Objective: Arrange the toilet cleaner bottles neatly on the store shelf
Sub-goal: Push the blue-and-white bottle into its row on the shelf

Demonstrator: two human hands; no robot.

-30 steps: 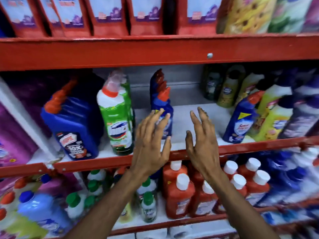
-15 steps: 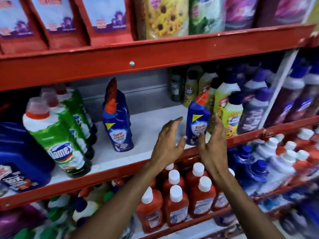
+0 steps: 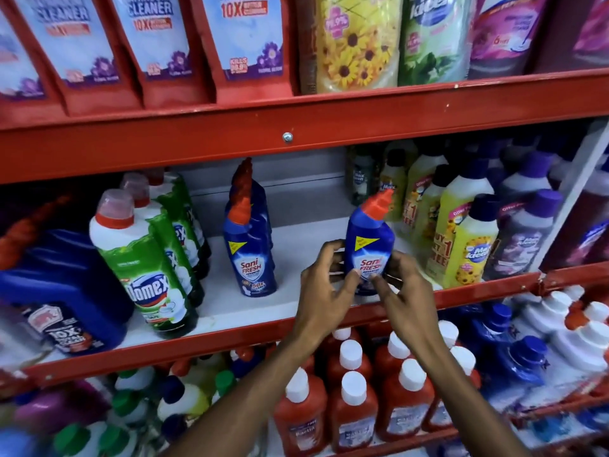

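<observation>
A blue Sani Fresh toilet cleaner bottle [image 3: 369, 239] with an orange angled cap stands on the middle shelf [image 3: 296, 301], near its front edge. My left hand [image 3: 324, 288] wraps its lower left side and my right hand [image 3: 403, 291] its lower right side, fingertips on the label. A row of matching blue Sani Fresh bottles [image 3: 250, 255] stands to the left, one behind another. Further left stands a row of green and white Domex bottles [image 3: 145, 262].
Yellow and purple Max Kleen bottles [image 3: 468, 245] crowd the shelf right of the held bottle. A large blue jug [image 3: 62, 288] sits far left. Red bottles with white caps [image 3: 352, 404] fill the shelf below. Refill pouches [image 3: 250, 44] stand on the red shelf above.
The view shifted right. Both hands, open in front of the shelf before, moved in and closed around the lone blue bottle on the right.
</observation>
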